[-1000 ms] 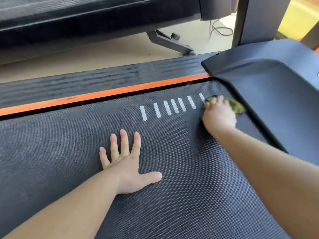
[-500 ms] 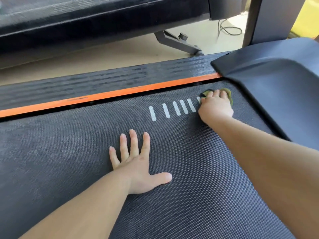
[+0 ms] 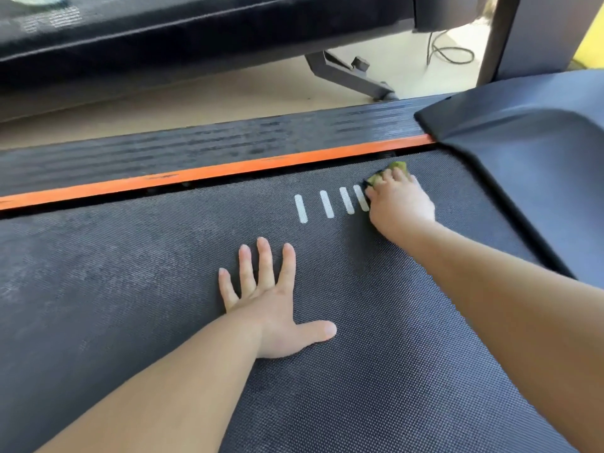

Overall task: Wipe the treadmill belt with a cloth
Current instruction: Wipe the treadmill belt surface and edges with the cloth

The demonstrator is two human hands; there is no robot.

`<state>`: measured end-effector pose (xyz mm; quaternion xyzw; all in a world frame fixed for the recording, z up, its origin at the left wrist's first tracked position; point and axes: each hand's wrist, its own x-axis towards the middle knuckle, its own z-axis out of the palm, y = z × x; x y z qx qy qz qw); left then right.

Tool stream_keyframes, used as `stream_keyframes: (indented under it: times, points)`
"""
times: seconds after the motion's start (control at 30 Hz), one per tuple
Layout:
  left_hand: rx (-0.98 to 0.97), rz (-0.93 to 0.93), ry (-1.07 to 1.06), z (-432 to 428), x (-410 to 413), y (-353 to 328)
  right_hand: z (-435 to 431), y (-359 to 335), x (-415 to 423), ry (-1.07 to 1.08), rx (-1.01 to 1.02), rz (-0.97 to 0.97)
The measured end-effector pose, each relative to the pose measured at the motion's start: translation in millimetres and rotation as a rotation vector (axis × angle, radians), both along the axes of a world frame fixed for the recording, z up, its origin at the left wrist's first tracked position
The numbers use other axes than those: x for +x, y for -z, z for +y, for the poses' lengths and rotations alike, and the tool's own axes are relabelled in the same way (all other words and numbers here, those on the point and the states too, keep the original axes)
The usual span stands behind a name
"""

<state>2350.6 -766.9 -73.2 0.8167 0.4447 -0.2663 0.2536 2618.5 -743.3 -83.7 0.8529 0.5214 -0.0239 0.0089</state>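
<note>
The small green fuzzy cloth (image 3: 396, 167) sits on the dark grey bumpy treadmill belt (image 3: 130, 289), under the fingers of the right hand (image 3: 401, 201). Only a bit of the cloth peeks out past the fingertips. The right hand has its fingers bent down over the cloth and holds it against the belt. The cloth is at the far edge of the belt. It is close to the corner where the belt meets the smooth dark plastic cover (image 3: 539, 165), which lies to the right of that hand.

Just left of the right hand are short white stripes (image 3: 327, 204) painted on the belt. Four of them show, and the hand covers part of the nearest one.

The left hand (image 3: 268, 305) lies flat on the belt, nearer to the person than the stripes. Its fingers are straight and spread, and its thumb points toward the right arm. It holds nothing.

Past both hands, a long orange strip (image 3: 212, 173) runs along the far edge of the belt. Beyond it is a black ribbed side rail (image 3: 196, 145). Farther off are a tan floor (image 3: 196, 96), a grey metal foot (image 3: 349, 76), a thin dark cable (image 3: 447, 53) and another black treadmill (image 3: 163, 34).
</note>
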Motion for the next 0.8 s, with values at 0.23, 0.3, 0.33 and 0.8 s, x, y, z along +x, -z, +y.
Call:
stream_keyframes:
  times: [0.23, 0.3, 0.33, 0.8]
  points:
    - [0.002, -0.001, -0.002, 0.2, 0.8, 0.0, -34.3, 8.0, 16.4, -0.319, 0.113, 0.177]
    - [0.0, 0.001, -0.005, 0.3, 0.2, 0.2, -37.3, 5.4, 37.1, -0.041, 0.05, 0.097]
    - [0.001, 0.002, -0.008, 0.5, -0.1, 0.3, -37.4, 3.6, 31.0, 0.057, 0.036, 0.083]
    - [-0.017, -0.08, -0.077, 0.0, -2.8, -9.9, -95.3, -60.4, -85.9, 0.608, 0.571, 1.507]
